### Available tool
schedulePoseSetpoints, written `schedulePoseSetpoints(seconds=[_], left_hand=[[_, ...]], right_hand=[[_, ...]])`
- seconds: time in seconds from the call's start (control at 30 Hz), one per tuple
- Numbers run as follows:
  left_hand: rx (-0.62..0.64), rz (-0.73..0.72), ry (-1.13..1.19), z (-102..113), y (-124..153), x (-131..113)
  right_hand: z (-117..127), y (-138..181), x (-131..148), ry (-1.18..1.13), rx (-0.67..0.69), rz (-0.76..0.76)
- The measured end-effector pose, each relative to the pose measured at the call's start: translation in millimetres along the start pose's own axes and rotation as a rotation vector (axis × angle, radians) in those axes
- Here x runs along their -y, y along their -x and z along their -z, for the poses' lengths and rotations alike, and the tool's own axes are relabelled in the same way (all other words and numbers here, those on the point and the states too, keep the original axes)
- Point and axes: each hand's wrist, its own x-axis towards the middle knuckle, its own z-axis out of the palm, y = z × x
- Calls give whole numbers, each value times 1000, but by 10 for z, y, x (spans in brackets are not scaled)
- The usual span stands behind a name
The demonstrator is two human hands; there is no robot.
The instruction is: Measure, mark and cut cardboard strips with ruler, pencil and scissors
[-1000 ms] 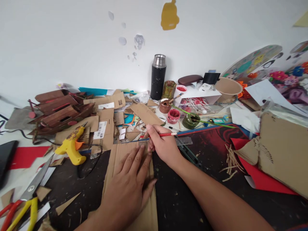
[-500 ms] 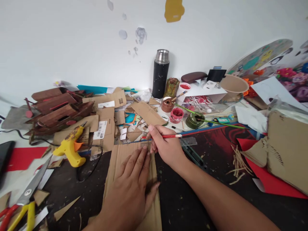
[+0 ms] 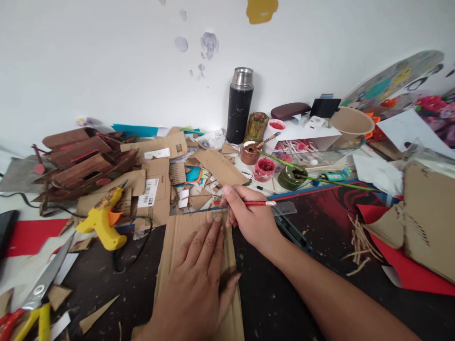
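Observation:
My left hand [image 3: 199, 279] lies flat, fingers together, pressing down a long strip of brown cardboard [image 3: 174, 237] on the dark table. My right hand [image 3: 250, 215] is closed on a thin red pencil [image 3: 245, 203], held level across the far end of the strip. Its fingers also rest on a clear plastic ruler [image 3: 284, 208] that lies across the cardboard's top edge. The pencil's tip points left, just beyond the strip's far edge.
A yellow glue gun [image 3: 101, 220] lies to the left, scissors [image 3: 35, 303] at the lower left. Cardboard scraps and brown models [image 3: 85, 161] pile up behind. A black flask [image 3: 240, 106], paint pots [image 3: 265, 168] and brushes stand at the back. Red paper [image 3: 408, 270] and cardboard [image 3: 426, 218] lie right.
The view has drifted a little, so everything sits slightly to the right. Both hands keep their hold on the cardboard, ruler and pencil.

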Motion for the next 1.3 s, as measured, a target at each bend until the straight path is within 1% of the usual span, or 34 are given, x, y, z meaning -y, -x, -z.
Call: schedulePoseSetpoints(seconds=[0.2,0.5,0.63,0.7,0.83,1.0,1.3], left_hand=[[-4,-6,-6,17,-8,4],[-2,-3,-4,19,-21,6],[-7,7,22,11,-14,10],[-12,5,42,12,-15,18],[-23,-4,62,13,-20,29],[-17,-9,50,13,-26,27],[-7,-34,21,49,-46,32]], right_hand=[[8,11,-23,56,6,9],[-8,-3,6,8,0,-19],[21,-39,35,-124,-39,-89],[47,-67,55,-176,-76,-99],[103,-116,81,-178,-127,-94],[131,-139,72,-165,-108,-125],[117,-136,63,-171,-101,-127]])
